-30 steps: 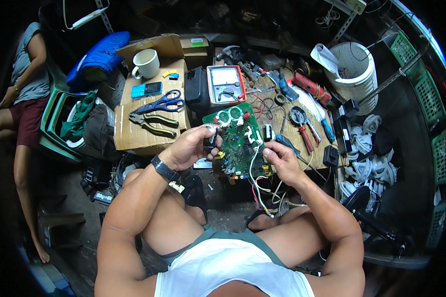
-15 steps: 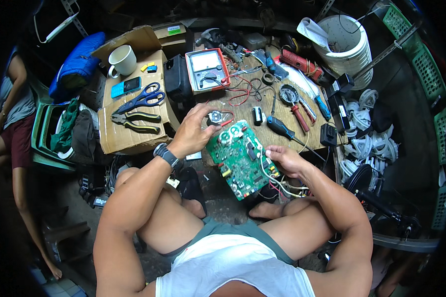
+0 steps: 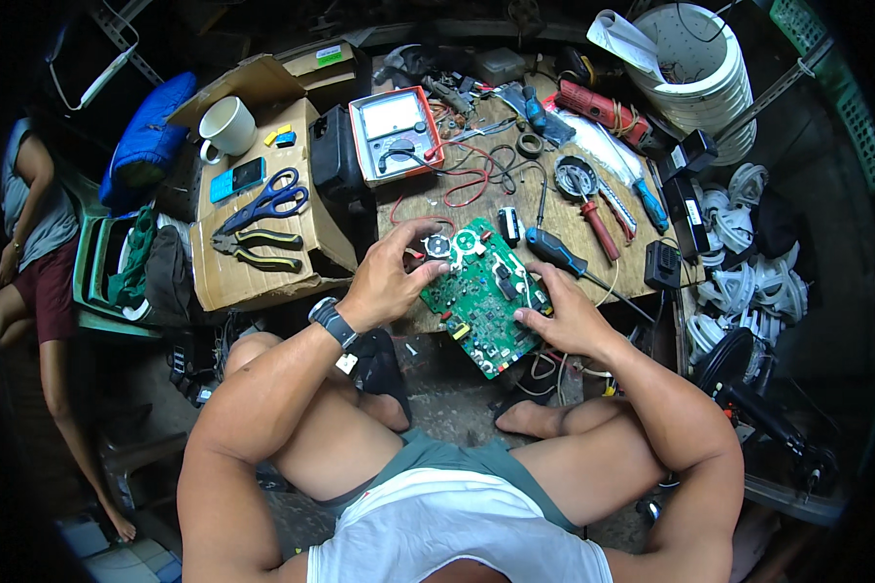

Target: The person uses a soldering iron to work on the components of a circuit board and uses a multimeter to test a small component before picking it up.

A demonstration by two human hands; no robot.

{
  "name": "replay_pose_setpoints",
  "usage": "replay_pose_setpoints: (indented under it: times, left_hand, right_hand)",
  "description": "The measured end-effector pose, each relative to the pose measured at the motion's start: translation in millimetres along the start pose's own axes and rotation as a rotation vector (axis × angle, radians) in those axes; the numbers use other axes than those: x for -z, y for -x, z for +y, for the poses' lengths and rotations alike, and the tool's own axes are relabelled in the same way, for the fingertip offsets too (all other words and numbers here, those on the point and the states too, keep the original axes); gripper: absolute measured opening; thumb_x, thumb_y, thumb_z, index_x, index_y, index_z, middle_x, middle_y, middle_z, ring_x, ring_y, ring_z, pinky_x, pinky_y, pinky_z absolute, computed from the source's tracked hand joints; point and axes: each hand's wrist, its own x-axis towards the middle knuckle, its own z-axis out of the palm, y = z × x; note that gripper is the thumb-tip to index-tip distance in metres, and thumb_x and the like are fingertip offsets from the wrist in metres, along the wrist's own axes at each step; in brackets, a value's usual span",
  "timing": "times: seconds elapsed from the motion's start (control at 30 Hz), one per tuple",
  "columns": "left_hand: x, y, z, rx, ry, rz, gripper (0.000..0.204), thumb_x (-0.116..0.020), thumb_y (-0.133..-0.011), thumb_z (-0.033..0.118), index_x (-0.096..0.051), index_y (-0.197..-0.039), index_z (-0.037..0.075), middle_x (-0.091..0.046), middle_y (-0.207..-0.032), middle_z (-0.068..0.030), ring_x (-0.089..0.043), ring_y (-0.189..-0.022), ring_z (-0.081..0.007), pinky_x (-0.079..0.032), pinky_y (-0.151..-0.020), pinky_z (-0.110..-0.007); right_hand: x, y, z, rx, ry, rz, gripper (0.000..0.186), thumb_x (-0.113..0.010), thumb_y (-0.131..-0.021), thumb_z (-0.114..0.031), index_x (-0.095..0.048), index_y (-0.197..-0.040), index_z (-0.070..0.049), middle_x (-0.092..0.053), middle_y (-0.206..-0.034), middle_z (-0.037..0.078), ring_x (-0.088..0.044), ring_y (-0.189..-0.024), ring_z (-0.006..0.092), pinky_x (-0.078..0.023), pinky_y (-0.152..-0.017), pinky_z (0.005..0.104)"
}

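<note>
Head view: one green circuit board (image 3: 478, 306) held aslant

Its long axis is slanting far-left to near-right between the right hand (image 3: 568, 313), nearer its middle and gripping its right edge, and the left hand (image 3: 392, 276), pinching one round black component (image 3: 437, 246) at its far-left corner. One black cylinder (image 3: 509, 225) is resting beyond the right hand.
</note>
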Motion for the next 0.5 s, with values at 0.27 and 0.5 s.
replay_pose_setpoints:
  times: [0.27,0.5]
  left_hand:
    - [20.0,-23.5,-30.2,0.004,-0.195,0.084,0.040,-0.075,-0.089,0.006,-0.062,-0.126,0.000,-0.065,-0.121,-0.0177,-0.069,-0.112,-0.0322,-0.059,-0.089,-0.040]
    - [19.5,-20.8,-50.5,0.049,-0.149,0.017,0.039,-0.078,-0.085,0.006,-0.064,-0.121,0.000,-0.065,-0.117,-0.0170,-0.068,-0.110,-0.0338,-0.055,-0.096,-0.041]
  right_hand:
    - [12.2,2.9,-18.1,-0.001,0.325,-0.092,0.063,-0.069,-0.094,-0.019,-0.044,-0.147,0.003,-0.058,-0.121,0.028,-0.062,-0.114,0.0478,-0.051,-0.098,0.0542]
    - [22.7,-1.7,-15.6,-0.047,0.269,-0.210,0.054,-0.070,-0.093,-0.015,-0.042,-0.137,-0.002,-0.056,-0.122,0.031,-0.061,-0.114,0.0516,-0.051,-0.097,0.0558]
